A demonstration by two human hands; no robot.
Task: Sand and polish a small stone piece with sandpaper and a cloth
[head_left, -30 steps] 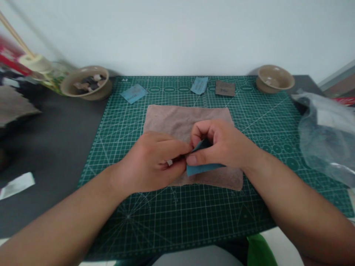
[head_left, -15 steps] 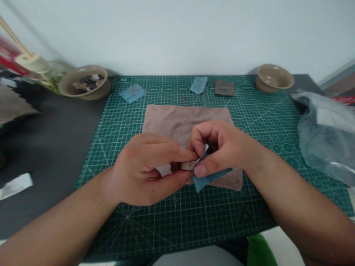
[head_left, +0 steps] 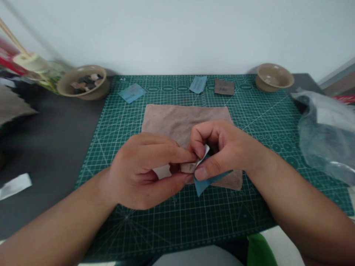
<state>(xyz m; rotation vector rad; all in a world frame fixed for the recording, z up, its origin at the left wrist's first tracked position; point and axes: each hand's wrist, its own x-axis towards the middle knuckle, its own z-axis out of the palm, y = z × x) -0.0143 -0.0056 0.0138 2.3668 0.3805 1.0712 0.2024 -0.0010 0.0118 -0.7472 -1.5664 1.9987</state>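
Thumb and fingers of my left hand (head_left: pixel 146 170) pinch a small pale beige stone (head_left: pixel 188 168) by its edges, over the front of a pinkish-brown cloth (head_left: pixel 169 118). My right hand (head_left: pixel 219 147) is closed on a folded piece of blue sandpaper (head_left: pixel 204 184). The paper's white back shows above the thumb, and one blue corner hangs below it. Where the sandpaper meets the right end of the stone, my fingertips cover part of the contact.
A green cutting mat (head_left: pixel 124 129) lies under the cloth. Along its back are a blue sheet (head_left: pixel 132 92), a smaller blue piece (head_left: pixel 198 84) and a grey-brown piece (head_left: pixel 224 87). A bowl of stones (head_left: pixel 83 96) stands left, another bowl (head_left: pixel 273 87) right, near a clear plastic bag (head_left: pixel 324 129).
Both hands stay in nearly the same place. My left hand has shifted slightly left and down, and the sandpaper's hanging corner sits a little lower.
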